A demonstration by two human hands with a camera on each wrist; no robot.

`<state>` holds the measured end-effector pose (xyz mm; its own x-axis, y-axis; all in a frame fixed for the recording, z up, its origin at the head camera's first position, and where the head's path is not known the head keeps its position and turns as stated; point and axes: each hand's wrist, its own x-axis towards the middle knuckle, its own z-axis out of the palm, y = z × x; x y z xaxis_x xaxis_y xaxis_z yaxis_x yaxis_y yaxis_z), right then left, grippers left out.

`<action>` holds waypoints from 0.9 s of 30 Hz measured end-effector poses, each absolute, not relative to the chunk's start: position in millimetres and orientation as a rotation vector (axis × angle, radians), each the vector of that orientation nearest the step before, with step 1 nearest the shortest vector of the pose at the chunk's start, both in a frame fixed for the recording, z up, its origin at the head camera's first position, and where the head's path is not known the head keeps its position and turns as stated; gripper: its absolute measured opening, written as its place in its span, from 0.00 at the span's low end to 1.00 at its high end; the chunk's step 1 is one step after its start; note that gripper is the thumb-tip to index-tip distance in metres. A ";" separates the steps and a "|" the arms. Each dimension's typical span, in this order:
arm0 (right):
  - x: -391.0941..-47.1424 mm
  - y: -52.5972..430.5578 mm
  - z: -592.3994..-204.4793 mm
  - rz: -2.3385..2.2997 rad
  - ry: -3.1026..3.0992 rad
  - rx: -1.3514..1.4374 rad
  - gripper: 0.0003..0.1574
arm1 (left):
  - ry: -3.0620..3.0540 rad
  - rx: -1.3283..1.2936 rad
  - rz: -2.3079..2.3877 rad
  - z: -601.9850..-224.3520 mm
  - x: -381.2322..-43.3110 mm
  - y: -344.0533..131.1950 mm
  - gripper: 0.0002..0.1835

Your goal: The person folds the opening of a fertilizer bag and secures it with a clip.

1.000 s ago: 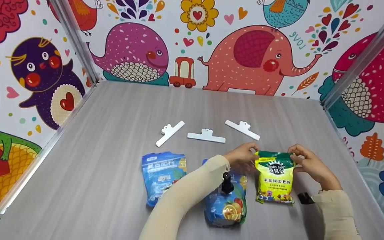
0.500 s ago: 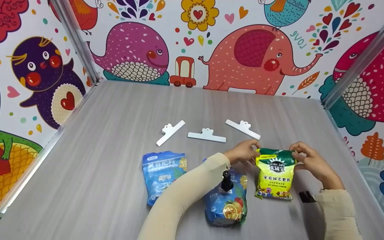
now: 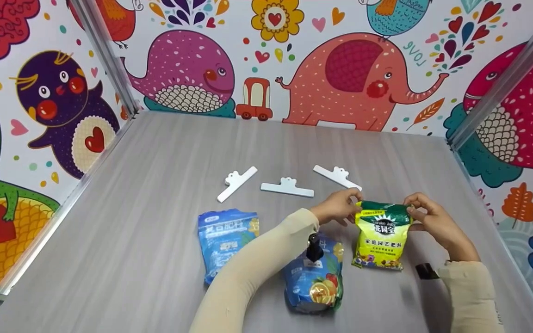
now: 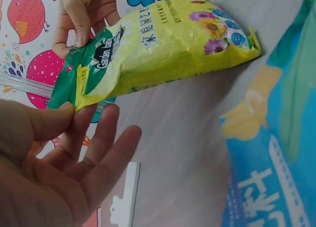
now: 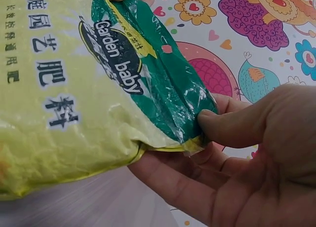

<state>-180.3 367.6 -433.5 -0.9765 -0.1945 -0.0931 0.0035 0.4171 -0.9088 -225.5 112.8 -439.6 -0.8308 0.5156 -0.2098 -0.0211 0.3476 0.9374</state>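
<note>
A yellow and green fertilizer bag, printed "Garden baby", is held at the right of the head view. My left hand pinches its top left corner between thumb and forefinger, with the other fingers spread loosely in the left wrist view. At the opposite top corner, my right hand pinches the green strip; in the right wrist view its thumb lies on the front and fingers sit behind. The bag's flower-printed bottom hangs close over the table.
Two blue fruit-printed pouches lie to the left: one pouch partly behind my left sleeve, the other pouch beneath that forearm. Beyond them are three white bag clips, a left clip, middle clip and right clip. Cartoon-printed walls enclose the table.
Both hands have raised the fertilizer bag slightly and moved it away from me, its bottom shifting a little left. My left hand now overlaps the right clip's end. Pouches and clips have stayed put.
</note>
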 end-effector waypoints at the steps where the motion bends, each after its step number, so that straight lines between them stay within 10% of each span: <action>1: -180.2 367.4 -433.1 -1.598 2.483 -0.168 0.09 | 2.146 0.432 1.497 -439.1 -225.8 112.7 0.04; 27: -181.4 361.1 -425.5 -1.668 2.547 -0.208 0.10 | 2.179 0.531 1.517 -426.4 -232.6 105.8 0.04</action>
<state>-181.4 361.1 -425.5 -0.9867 -0.1623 -0.0007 -0.0643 0.3947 -0.9165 -232.6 105.8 -426.4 -0.8338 0.5369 -0.1287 0.0655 0.3277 0.9425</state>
